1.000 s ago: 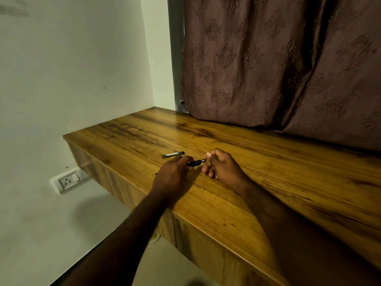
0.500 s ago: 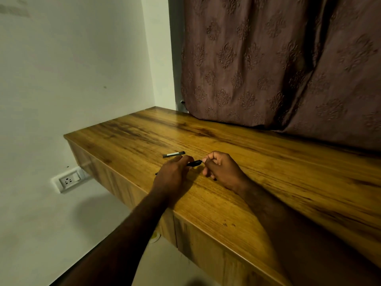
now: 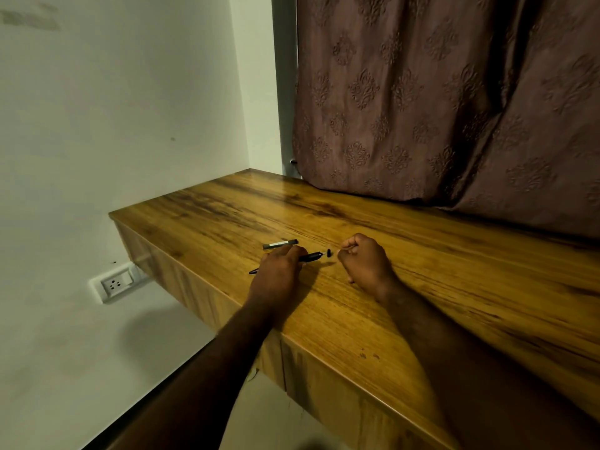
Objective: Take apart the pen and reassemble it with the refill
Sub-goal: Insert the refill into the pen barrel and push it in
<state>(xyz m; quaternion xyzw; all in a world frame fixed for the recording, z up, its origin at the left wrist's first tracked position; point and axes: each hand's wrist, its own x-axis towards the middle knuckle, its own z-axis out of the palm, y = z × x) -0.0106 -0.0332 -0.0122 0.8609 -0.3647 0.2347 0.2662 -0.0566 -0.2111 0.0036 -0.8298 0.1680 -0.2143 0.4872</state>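
While the wooden desk (image 3: 438,287) is viewed from above, both forearms are seen reaching over its front edge towards the middle of the top. The black pen body (image 3: 310,256) is gripped by the left hand (image 3: 277,274), whose fingers are curled down over it so that the middle of the pen is hidden; a thin dark end is left showing at the lower left of the hand, and a thicker end with a short pale stub is left showing at the upper right. A small black piece (image 3: 330,253) is seen just beyond that stub, between the two hands; whether it is touching the stub or lying on the wood cannot be told. The right hand (image 3: 367,264) is held just to the right of that piece and apart from the pen, its fingers drawn into a loose fist with thumb and forefinger brought together at the top; whether anything is pinched there cannot be told. A separate grey and black barrel section (image 3: 280,244) is laid flat on the desk just behind the left hand's fingers. A patterned brown curtain (image 3: 438,102) is hung behind the desk, and a white wall socket (image 3: 115,283) is set in the wall below the desk's left end.
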